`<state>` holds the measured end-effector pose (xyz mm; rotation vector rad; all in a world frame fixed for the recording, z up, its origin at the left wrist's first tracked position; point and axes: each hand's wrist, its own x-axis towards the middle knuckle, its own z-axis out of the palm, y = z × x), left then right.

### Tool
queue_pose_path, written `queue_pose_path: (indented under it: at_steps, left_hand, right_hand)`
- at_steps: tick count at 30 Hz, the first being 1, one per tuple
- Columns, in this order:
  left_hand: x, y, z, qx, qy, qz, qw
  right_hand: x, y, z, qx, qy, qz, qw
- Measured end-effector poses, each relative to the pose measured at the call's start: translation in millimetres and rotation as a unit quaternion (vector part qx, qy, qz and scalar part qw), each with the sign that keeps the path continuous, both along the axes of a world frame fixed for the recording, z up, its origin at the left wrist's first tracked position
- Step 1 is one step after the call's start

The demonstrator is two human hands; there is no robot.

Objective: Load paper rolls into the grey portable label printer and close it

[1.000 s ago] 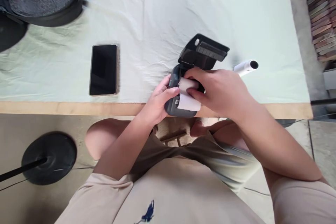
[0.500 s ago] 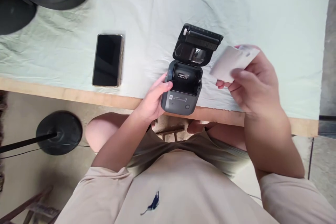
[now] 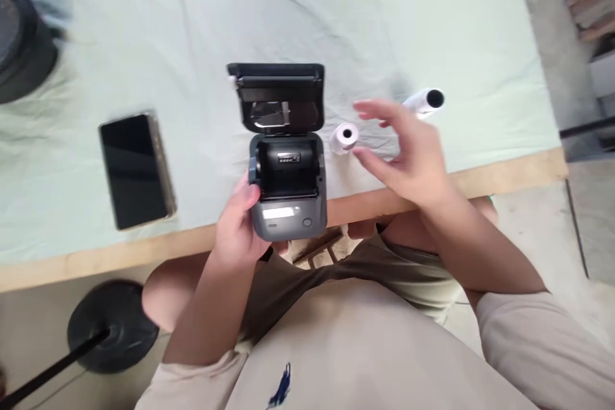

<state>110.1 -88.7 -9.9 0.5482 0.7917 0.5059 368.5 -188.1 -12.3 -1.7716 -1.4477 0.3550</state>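
Observation:
My left hand [image 3: 240, 224] grips the lower left side of a dark grey label printer [image 3: 291, 221], held at the table's front edge. The printer's lid [image 3: 283, 93] stands raised, and its paper bay shows no roll inside. To the right of the printer, a small white paper roll [image 3: 344, 136] stands on end on the cloth. My right hand [image 3: 401, 150] is just right of that small roll, thumb and fingers spread, holding nothing. Behind the right hand lies a larger white roll [image 3: 423, 102] with a dark core, partly hidden by the hand.
A black phone [image 3: 137, 170] lies on the pale green cloth [image 3: 336, 25] at the left. A dark object [image 3: 29, 45] sits at the far left corner. Below the table's wooden edge [image 3: 182, 241] stands a round black base [image 3: 110, 327] with a pole.
The white piece that my right hand held is no longer in it, and its fingers have opened. Two white rolls now show on the cloth. The view has turned, and the printer appears further left.

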Motion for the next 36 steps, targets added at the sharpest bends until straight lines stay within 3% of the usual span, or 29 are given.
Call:
queue_pose_path:
  at_steps: [2, 4, 6, 8, 9, 13, 16, 18, 20, 22, 26, 29, 32, 35, 36]
  left_hand:
    - [-1, 4, -1.9, 0.026, -0.025, 0.02, 0.999]
    - [0, 7, -3.3, 0.033, -0.033, -0.007, 0.999]
    - [1, 8, -2.8, 0.026, -0.031, -0.055, 0.998]
    - [3, 6, -0.2, 0.025, -0.013, -0.061, 0.998]
    - [3, 5, 1.6, 0.043, -0.006, -0.013, 0.999]
    - [9, 0, 7.9, 0.037, 0.014, 0.057, 0.998]
    - [13, -2, 9.5, 0.032, -0.012, 0.08, 0.996]
    - [16, -3, 9.4, 0.028, -0.027, 0.078, 0.996]
    - [18, -4, 9.1, 0.028, -0.039, 0.073, 0.996]
    - [19, -5, 8.4, 0.035, -0.047, 0.081, 0.995]
    - [21, -6, 5.4, 0.047, -0.055, 0.081, 0.994]
    - [21, -6, 2.6, 0.056, -0.053, 0.075, 0.994]
    - [21, -6, 0.6, 0.064, -0.052, 0.062, 0.995]
    - [20, -6, -2.1, 0.07, -0.058, 0.045, 0.995]
    - [20, -7, -3.3, 0.071, -0.059, 0.043, 0.995]
  right_hand:
    - [10, -10, 3.3, 0.065, -0.047, -0.102, 0.992]
    - [28, -17, -2.3, 0.085, -0.105, -0.166, 0.977]
    - [48, -18, -17.1, 0.043, -0.148, -0.16, 0.975]
    - [66, -14, -35.8, 0.012, -0.152, -0.143, 0.978]
    - [71, -12, -44.4, 0.003, -0.138, -0.138, 0.981]
    - [77, -8, -59.0, 0.013, -0.058, -0.122, 0.991]
    - [78, -11, -53.2, 0.085, 0.088, -0.117, 0.986]
    - [83, -14, -48.6, 0.111, 0.243, -0.106, 0.958]
    - [88, -16, -46.5, 0.087, 0.381, -0.075, 0.917]
    - [91, -15, -46.9, 0.056, 0.439, -0.048, 0.896]
    - [78, -12, -44.0, 0.045, 0.372, -0.083, 0.923]
    - [58, -15, -29.7, 0.03, 0.328, -0.086, 0.94]
    - [35, -16, -8.7, 0.101, 0.295, -0.031, 0.95]
    - [9, -7, 14.1, 0.222, 0.153, 0.068, 0.96]
    - [-1, -3, 21.6, 0.229, 0.092, 0.092, 0.965]
